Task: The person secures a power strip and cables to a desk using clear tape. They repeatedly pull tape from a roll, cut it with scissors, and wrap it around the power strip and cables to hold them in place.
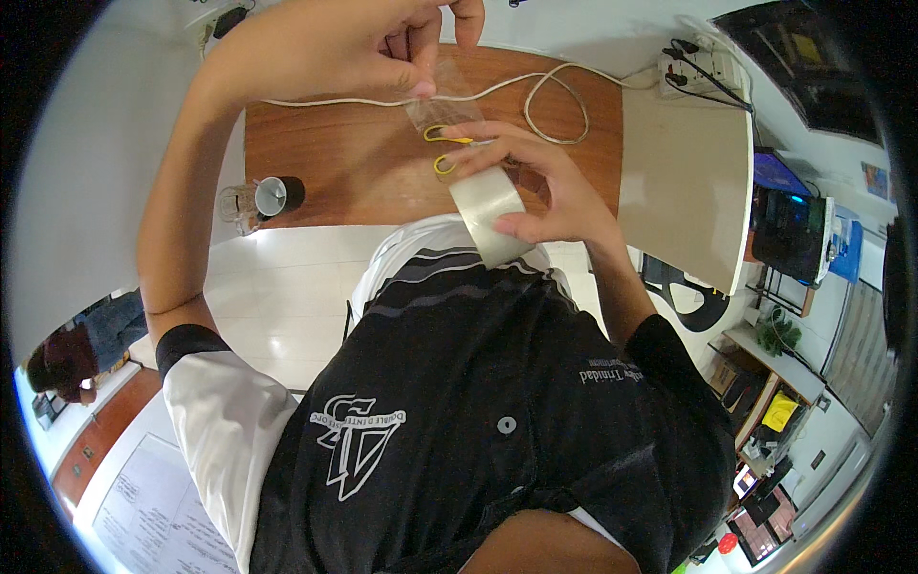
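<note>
My right hand (pixel 559 196) is closed around a wide roll of clear packing tape (pixel 490 218), thumb on its near side and fingers over the far side. Higher up, the thumb and a finger of my left hand (pixel 411 53) pinch the end of a clear strip (pixel 442 100). It stretches down toward the roll; whether it joins the roll is hard to see. A pair of scissors with yellow handles (pixel 443 135) lies on the wooden table by my right fingertips, its blades partly hidden by them.
A white cable (pixel 559 72) loops across the wooden table (pixel 335 143). At the left edge stand a black mug (pixel 280 195) and a glass jar (pixel 236 203). A pale tabletop (pixel 684 172) adjoins on the right, with a power strip (pixel 703 72) and plugs behind it.
</note>
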Demonstrator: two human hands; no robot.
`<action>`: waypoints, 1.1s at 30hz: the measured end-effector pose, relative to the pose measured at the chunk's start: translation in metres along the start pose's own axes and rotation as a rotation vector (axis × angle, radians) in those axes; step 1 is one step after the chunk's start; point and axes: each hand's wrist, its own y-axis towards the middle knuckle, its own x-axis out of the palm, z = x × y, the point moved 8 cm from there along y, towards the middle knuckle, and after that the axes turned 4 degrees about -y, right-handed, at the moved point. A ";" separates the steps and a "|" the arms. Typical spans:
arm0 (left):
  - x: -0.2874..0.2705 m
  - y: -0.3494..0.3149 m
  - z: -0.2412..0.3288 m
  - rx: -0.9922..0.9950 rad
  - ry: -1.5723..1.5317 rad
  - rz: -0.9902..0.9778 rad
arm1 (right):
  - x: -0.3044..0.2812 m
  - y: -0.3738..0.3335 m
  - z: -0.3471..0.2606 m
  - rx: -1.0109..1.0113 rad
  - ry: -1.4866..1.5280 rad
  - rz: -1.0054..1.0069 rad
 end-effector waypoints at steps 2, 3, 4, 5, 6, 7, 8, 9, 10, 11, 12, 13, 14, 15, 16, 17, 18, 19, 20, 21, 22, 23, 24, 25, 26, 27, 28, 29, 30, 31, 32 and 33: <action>-0.006 0.003 -0.001 -0.058 -0.011 0.073 | 0.002 0.000 -0.016 -0.171 0.030 -0.030; -0.008 0.004 -0.002 -0.086 -0.017 0.106 | 0.004 -0.001 -0.021 -0.250 0.018 -0.053; -0.008 0.004 0.000 -0.086 -0.002 0.100 | 0.006 0.000 -0.017 -0.216 0.032 -0.033; -0.011 0.004 0.005 -0.081 0.013 0.091 | 0.009 0.001 -0.015 -0.180 0.043 -0.007; -0.015 0.003 0.010 -0.078 0.028 0.083 | 0.012 0.001 -0.013 -0.145 0.054 0.017; -0.016 0.001 0.021 -0.045 0.099 0.036 | 0.015 0.000 -0.014 -0.129 0.046 0.014; -0.020 -0.002 0.025 -0.041 0.112 0.024 | 0.018 0.001 -0.016 -0.116 0.044 0.003; -0.021 -0.004 0.027 -0.048 0.116 0.018 | 0.020 0.001 -0.017 -0.103 0.043 -0.009; -0.023 -0.005 0.029 -0.052 0.120 0.018 | 0.018 0.002 -0.016 -0.075 0.043 -0.011; -0.023 -0.007 0.030 -0.048 0.115 0.009 | 0.016 0.001 -0.015 -0.044 0.038 -0.005; -0.025 -0.007 0.029 -0.046 0.109 0.006 | 0.013 0.001 -0.013 -0.012 0.034 0.002; -0.025 -0.008 0.028 -0.038 0.101 0.004 | 0.011 0.000 -0.004 0.059 0.018 0.013; -0.026 -0.008 0.028 -0.035 0.094 0.002 | 0.009 -0.003 0.009 0.129 0.003 0.025; -0.023 -0.007 0.029 -0.022 0.093 -0.003 | 0.006 -0.006 0.019 0.199 -0.012 0.038; -0.022 -0.005 0.028 -0.014 0.081 -0.013 | 0.004 -0.008 0.017 0.165 -0.064 -0.008; -0.017 -0.008 0.029 -0.019 0.058 -0.020 | 0.002 -0.009 0.015 0.130 -0.115 -0.069; -0.017 -0.006 0.021 -0.022 0.042 -0.018 | 0.003 -0.009 0.013 0.094 -0.166 -0.128; -0.017 -0.006 0.019 -0.027 0.031 -0.016 | 0.003 -0.006 0.005 0.020 -0.115 -0.114; -0.014 -0.005 0.017 -0.025 0.016 -0.018 | 0.003 -0.003 -0.005 -0.052 -0.068 -0.092; -0.011 -0.007 0.014 -0.030 -0.002 -0.017 | 0.002 -0.001 -0.013 -0.124 -0.020 -0.072; -0.007 -0.009 0.012 -0.041 -0.017 -0.015 | 0.003 -0.002 -0.015 -0.161 -0.073 -0.098; -0.002 0.003 0.006 -0.025 -0.033 -0.036 | -0.004 -0.005 -0.012 -0.184 -0.136 -0.077; 0.000 0.016 0.001 0.004 -0.037 -0.056 | -0.009 -0.008 -0.009 -0.204 -0.200 -0.058; 0.003 0.029 -0.005 0.034 -0.041 -0.077 | -0.017 -0.011 -0.004 -0.146 -0.089 0.008; 0.005 0.026 -0.004 0.024 -0.047 -0.069 | -0.015 -0.016 -0.004 -0.103 0.035 0.027; 0.006 0.024 0.000 0.022 -0.047 -0.066 | -0.013 -0.019 -0.003 -0.057 0.159 0.049; 0.007 0.024 -0.003 0.008 -0.057 -0.067 | -0.012 -0.019 -0.007 -0.106 0.123 0.022; 0.008 0.022 -0.002 0.008 -0.060 -0.067 | -0.010 -0.017 -0.010 -0.157 0.084 -0.003; 0.008 0.021 -0.001 0.012 -0.059 -0.066 | -0.008 -0.017 -0.014 -0.208 0.044 -0.026; 0.010 0.021 -0.001 0.013 -0.065 -0.068 | -0.006 -0.017 -0.012 -0.172 0.064 -0.013; 0.011 0.022 -0.001 0.016 -0.069 -0.074 | -0.003 -0.017 -0.009 -0.137 0.081 0.005; 0.010 0.023 -0.001 0.023 -0.069 -0.082 | -0.002 -0.016 -0.006 -0.102 0.098 0.025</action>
